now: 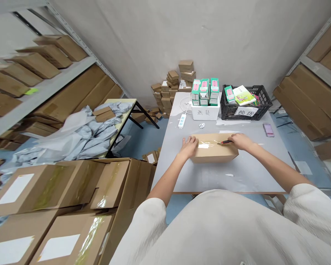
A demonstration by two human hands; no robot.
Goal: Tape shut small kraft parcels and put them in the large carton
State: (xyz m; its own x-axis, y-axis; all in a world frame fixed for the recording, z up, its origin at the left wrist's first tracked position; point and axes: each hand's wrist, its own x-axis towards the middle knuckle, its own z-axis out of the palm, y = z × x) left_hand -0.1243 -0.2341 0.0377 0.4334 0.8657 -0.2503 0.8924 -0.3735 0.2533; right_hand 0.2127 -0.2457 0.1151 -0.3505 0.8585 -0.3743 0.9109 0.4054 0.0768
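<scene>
A closed cardboard box lies lengthwise on the grey table, with clear tape along its top. My left hand rests on the box's left end, its fingers apart. At the right end, my right hand is closed round a red and black cutter. The cutter's tip points left and meets the tape on the box top.
Behind the box stand a white bin of green boxes and a black crate. A power strip and a phone-like object lie on the table. Large cartons fill the lower left; shelves flank both sides.
</scene>
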